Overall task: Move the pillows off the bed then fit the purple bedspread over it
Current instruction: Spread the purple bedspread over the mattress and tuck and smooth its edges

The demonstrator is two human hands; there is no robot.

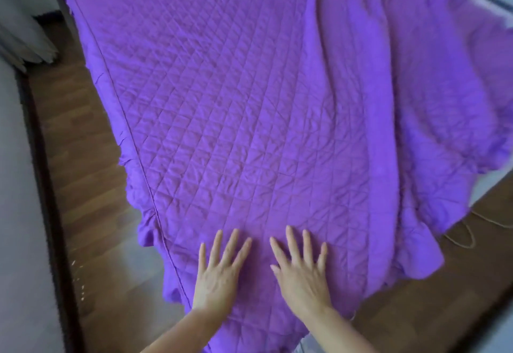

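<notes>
I am looking down over the bed through the head camera, and the purple bedspread (236, 103) is lying spread across it, filling most of the view. Its quilted middle is lying fairly flat with small creases, while a smooth band is running down the right side and the fabric beyond it is bunching in folds. The frilled edge (145, 232) is hanging over the left side of the bed, above the wooden floor (83, 164). On the right the frill is draping off too, and a pale surface (491, 186) is showing just past it; I cannot tell whether it is the mattress.

Both hands are resting palm down on the near end of the bedspread, side by side, close but not touching each other. The left hand (219, 272) is lying flat with its fingers straight and spread apart, pointing up the bed. The right hand (302, 272) is lying the same way, fingers straight and fanned out, thumb pointing toward the left hand. They are only pressing on the fabric, not pinching it.

A grey curtain (25, 42) is hanging at the top left, its hem sitting near the floor. A dark skirting strip (47, 186) is running along the left wall. A thin pale cord (460, 237) is lying in loops on the floor at the right, near the frill
</notes>
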